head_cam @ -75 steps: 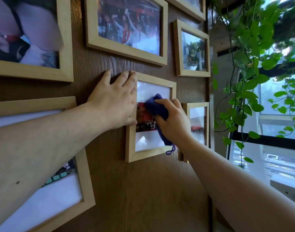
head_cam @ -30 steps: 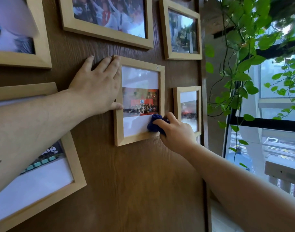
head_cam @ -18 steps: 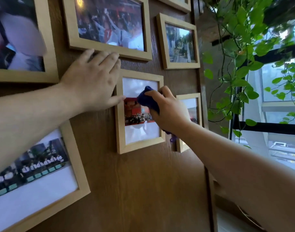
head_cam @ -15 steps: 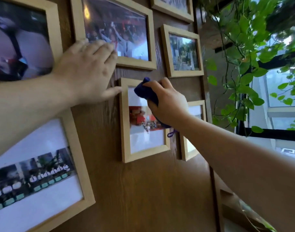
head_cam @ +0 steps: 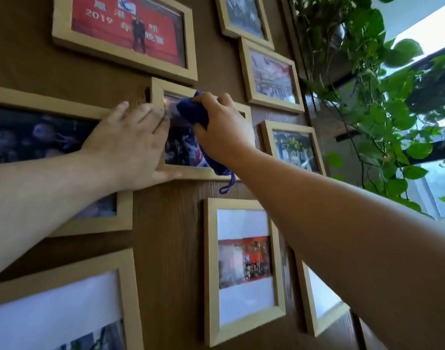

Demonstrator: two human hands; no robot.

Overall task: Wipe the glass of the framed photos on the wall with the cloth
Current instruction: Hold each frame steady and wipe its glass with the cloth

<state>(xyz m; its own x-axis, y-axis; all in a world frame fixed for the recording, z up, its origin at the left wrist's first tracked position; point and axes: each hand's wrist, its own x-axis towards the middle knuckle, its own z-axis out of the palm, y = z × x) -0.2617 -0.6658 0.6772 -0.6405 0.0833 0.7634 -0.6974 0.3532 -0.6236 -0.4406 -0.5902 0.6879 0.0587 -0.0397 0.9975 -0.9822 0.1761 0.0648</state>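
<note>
So the landmark here is the light wood frame (head_cam: pixel 158 97) in the middle of the brown wood-grain wall (head_cam: pixel 176 248), the one with the dark photo behind glass. It's wider than tall, long axis running sideways, though the wide lens tilts it a bit.

The right hand (head_cam: pixel 222 130) is on that frame's glass with the blue cloth (head_cam: pixel 191 113) bunched under the palm and fingers, fingers curled over it and gripping it. The cloth sits on the upper middle of the glass, and a strip of it trails down along the wrist past the frame's bottom edge, ending in a little loop (head_cam: pixel 226 185) hanging over bare wall. So the cloth's long axis runs roughly top to bottom, tail pointing down.

The left hand (head_cam: pixel 130 145) is flat and spread at the frame's left side, fingertips lying over the left rail and onto the edge of the glass, thumb (head_cam: pixel 166 176) tucked along the bottom rail.

Right above this frame hangs a wide one with a red photo (head_cam: pixel 128 21). Below and a bit right is a tall frame (head_cam: pixel 244 271) with a small red picture on white. Leafy vines (head_cam: pixel 367 102) hang off to the far right by the window.
</note>
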